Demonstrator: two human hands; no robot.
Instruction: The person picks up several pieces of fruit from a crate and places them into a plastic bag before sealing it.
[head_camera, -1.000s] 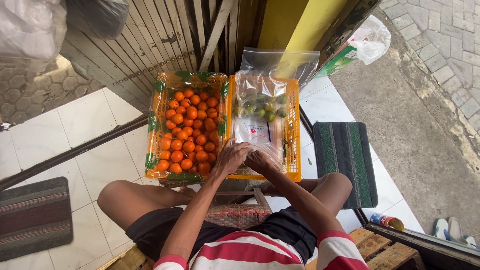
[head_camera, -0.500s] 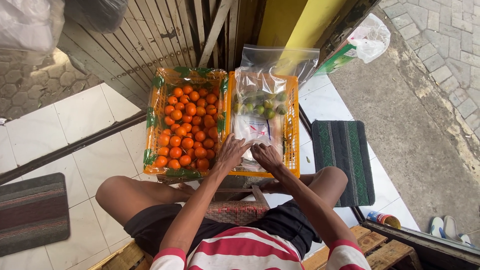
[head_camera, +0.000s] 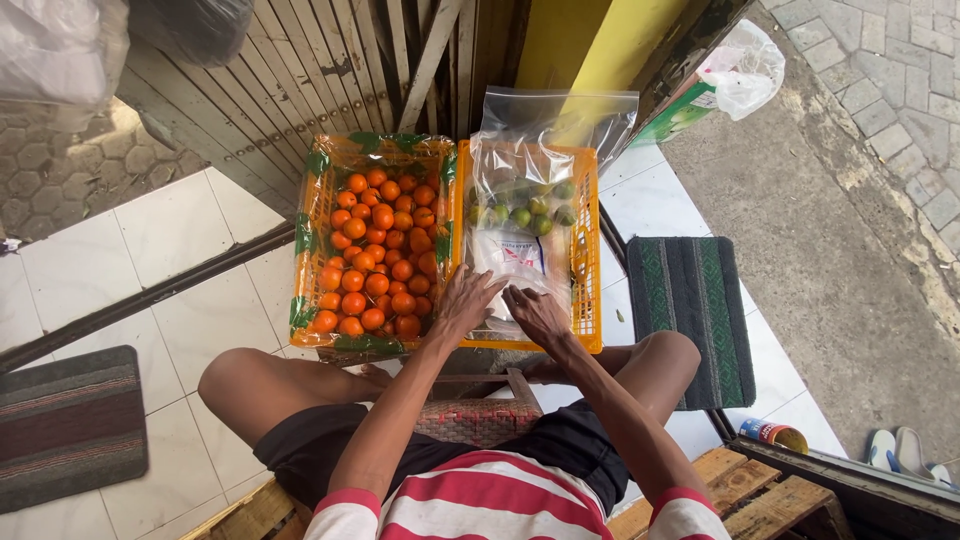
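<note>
Your left hand (head_camera: 468, 300) and right hand (head_camera: 537, 315) rest spread open on the clear plastic bag (head_camera: 525, 200) in the orange plastic crate (head_camera: 585, 250) at centre frame, gripping nothing; the bag blurs the green limes (head_camera: 530, 205) inside.

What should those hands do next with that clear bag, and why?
Probably pinch the clear plastic bag open. Both the left hand and right hand rest at its near end in the orange crate, neither clearly gripping, and only a few green fruits lie inside.
</note>
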